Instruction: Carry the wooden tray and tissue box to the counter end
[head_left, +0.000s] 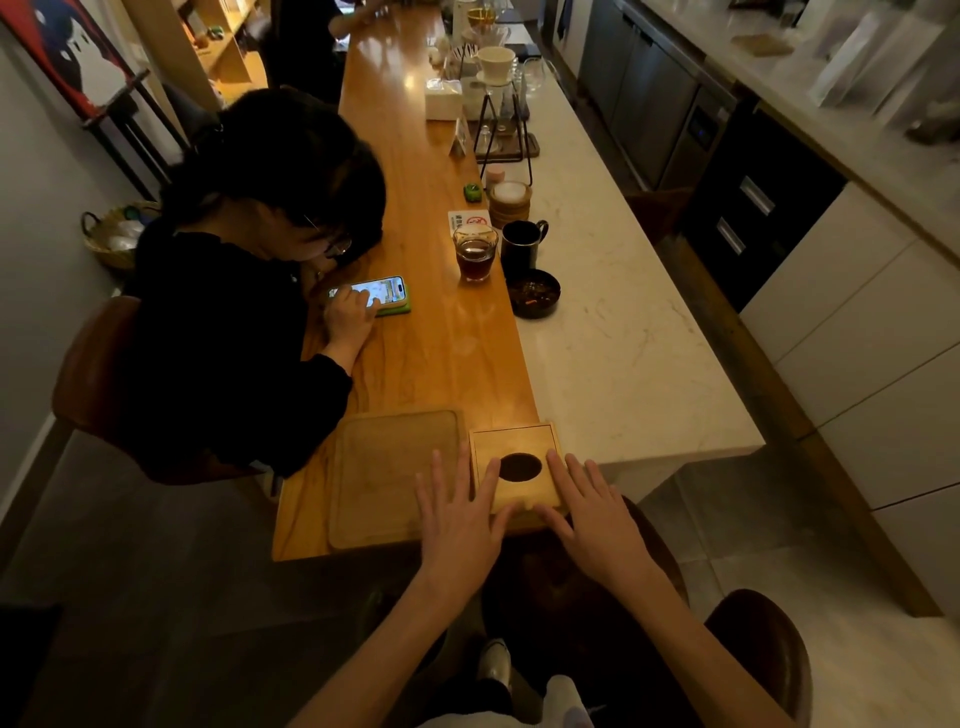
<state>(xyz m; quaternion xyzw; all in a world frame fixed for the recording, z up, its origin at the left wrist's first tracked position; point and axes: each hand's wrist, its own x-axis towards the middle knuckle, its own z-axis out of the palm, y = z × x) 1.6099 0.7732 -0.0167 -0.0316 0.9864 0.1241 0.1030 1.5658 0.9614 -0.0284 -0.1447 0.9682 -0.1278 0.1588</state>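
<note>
Dim café lighting falls on a long counter (447, 358), warm wood on the customer side and pale marble on the service side, running away toward the far wall. At its near end, a flat wooden tray (387, 467) lies beside a square wooden tissue box (519, 447) with a dark oval opening in its lid; the two sit side by side, touching or nearly so.

Both hands rest spread and flat. The left hand (460, 525) lies across the tray's right edge and the box's left side, thumb by the box's near edge. The right hand (592, 519) covers the box's right near corner. Neither grip is closed on anything; fingers are extended, palms down.

Both items appear already at the counter end, so the carry looks close to finished. The risk now is the edge: the tray and box sit right at the near lip, and a careless pull of either hand could drag one off onto the floor.

Close on the left, a seated person (244, 291) bends over a phone (374, 293), elbow near the tray's far corner. Farther along stand a glass of dark drink (475, 257), a black mug (522, 244) and a small dark bowl (535, 296), well apart from the hands.
</note>
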